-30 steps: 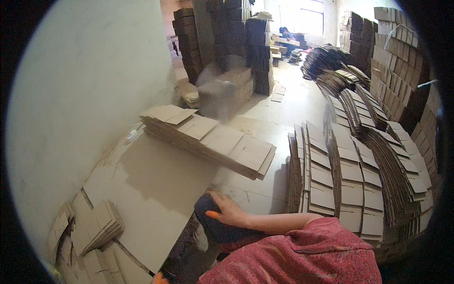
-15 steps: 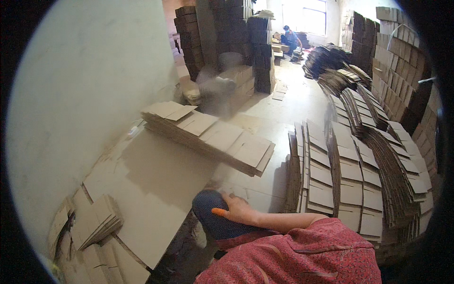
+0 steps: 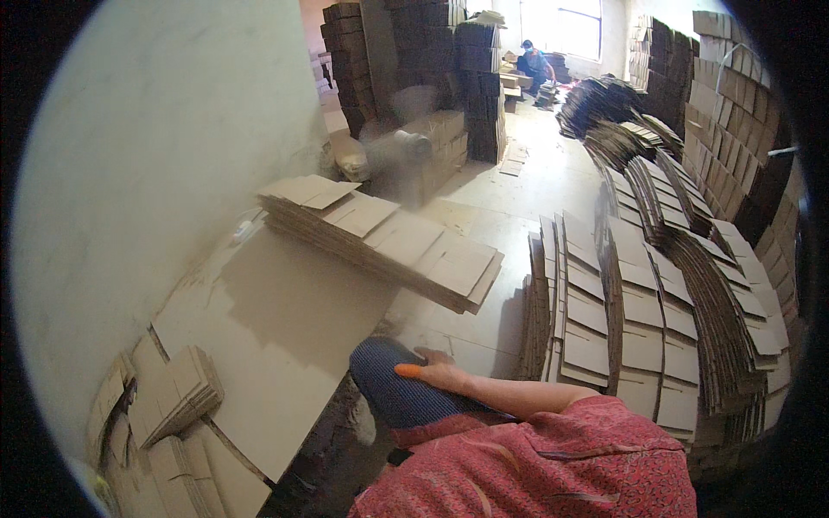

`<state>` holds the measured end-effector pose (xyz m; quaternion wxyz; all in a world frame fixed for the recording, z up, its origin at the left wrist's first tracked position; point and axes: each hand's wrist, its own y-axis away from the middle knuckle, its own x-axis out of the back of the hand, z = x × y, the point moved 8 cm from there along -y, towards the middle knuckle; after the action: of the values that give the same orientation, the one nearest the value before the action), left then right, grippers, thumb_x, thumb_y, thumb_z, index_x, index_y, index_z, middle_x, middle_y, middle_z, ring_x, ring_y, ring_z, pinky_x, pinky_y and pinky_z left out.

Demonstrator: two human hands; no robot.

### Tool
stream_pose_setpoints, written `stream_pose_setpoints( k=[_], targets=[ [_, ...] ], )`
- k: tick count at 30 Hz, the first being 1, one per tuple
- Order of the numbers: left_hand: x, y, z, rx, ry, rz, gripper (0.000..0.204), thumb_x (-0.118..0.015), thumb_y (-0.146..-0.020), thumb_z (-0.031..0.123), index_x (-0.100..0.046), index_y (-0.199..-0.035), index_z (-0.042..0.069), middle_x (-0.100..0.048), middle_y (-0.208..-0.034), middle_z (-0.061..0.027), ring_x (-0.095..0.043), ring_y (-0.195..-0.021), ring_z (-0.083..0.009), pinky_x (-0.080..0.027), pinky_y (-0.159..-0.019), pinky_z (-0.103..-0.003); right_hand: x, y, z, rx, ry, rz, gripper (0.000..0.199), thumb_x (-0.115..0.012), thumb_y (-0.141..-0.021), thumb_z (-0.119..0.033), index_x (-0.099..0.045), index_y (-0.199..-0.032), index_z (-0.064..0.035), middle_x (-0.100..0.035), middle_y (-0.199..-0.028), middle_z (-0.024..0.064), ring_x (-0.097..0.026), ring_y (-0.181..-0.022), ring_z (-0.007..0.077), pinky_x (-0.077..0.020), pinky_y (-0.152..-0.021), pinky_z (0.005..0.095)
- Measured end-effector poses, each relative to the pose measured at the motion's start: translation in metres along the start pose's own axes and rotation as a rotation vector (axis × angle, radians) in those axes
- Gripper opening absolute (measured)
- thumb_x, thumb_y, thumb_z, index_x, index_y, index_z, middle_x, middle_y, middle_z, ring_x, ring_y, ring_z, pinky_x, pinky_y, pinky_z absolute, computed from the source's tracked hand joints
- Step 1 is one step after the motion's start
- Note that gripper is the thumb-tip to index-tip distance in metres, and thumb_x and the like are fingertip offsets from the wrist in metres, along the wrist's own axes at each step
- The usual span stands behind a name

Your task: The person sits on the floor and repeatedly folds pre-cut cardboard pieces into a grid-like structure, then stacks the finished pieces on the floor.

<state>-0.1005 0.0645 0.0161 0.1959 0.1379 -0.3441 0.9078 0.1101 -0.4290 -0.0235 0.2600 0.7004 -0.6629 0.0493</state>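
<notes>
Resting flat on a dark blue ribbed knee (image 3: 393,393), the right hand (image 3: 436,375) lies released, fingers loose and grasping nothing, an orange cot on its thumb. The left hand is out of view. The knee sits near the bottom centre, just right of a large flat cardboard sheet (image 3: 276,345) on the floor. A stack of flattened cartons (image 3: 389,246) lies farther off, beyond the sheet. Rows of upright folded cartons (image 3: 639,319) stand to the right.

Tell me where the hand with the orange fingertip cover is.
In the head view, low and centre: the hand rests on a dark blue ribbed-cloth knee, beside the big flat cardboard sheet.
</notes>
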Motion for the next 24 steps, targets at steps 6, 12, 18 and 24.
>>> stream_pose_setpoints(
  k=[6, 12, 18, 24],
  targets=[
    [0.000, 0.001, 0.003, 0.000, 0.005, 0.003, 0.019, -0.057, -0.093, 0.013, -0.066, -0.096, -0.003, -0.065, -0.081, -0.0141, -0.057, -0.073, -0.0242, -0.049, -0.072, -0.038, 0.006, -0.002, 0.007, -0.014, 0.092, 0.031, 0.101, -0.062, -0.068, -0.076, -0.048, -0.131, 0.0011, -0.058, -0.121, 0.0234, -0.059, -0.109, 0.0331, -0.0458, -0.094, 0.0394],
    [0.005, 0.002, 0.003, 0.002, 0.002, 0.011, 0.019, -0.057, -0.093, 0.014, -0.066, -0.096, -0.003, -0.065, -0.081, -0.0138, -0.057, -0.072, -0.0239, -0.049, -0.071, -0.038, 0.008, 0.004, 0.003, -0.021, 0.089, 0.086, 0.101, -0.063, -0.068, -0.074, -0.048, -0.132, 0.0018, -0.056, -0.124, 0.0258, -0.057, -0.112, 0.0353, -0.0449, -0.095, 0.0402],
    [0.006, 0.003, 0.003, 0.003, 0.006, 0.010, 0.019, -0.057, -0.093, 0.014, -0.066, -0.096, -0.003, -0.065, -0.081, -0.0136, -0.056, -0.072, -0.0236, -0.048, -0.071, -0.038, 0.004, 0.005, 0.004, -0.014, -0.016, 0.046, 0.097, -0.065, -0.069, -0.072, -0.048, -0.133, -0.0008, -0.058, -0.122, 0.0233, -0.058, -0.111, 0.0331, -0.0452, -0.095, 0.0399],
    [0.006, 0.001, 0.003, 0.002, 0.012, 0.012, 0.019, -0.058, -0.093, 0.014, -0.066, -0.096, -0.003, -0.064, -0.081, -0.0134, -0.056, -0.072, -0.0233, -0.048, -0.071, -0.037, -0.002, 0.001, 0.008, -0.015, -0.045, 0.003, 0.092, -0.065, -0.071, -0.069, -0.049, -0.132, -0.0011, -0.059, -0.121, 0.0223, -0.059, -0.110, 0.0320, -0.0462, -0.093, 0.0408]
  ],
)
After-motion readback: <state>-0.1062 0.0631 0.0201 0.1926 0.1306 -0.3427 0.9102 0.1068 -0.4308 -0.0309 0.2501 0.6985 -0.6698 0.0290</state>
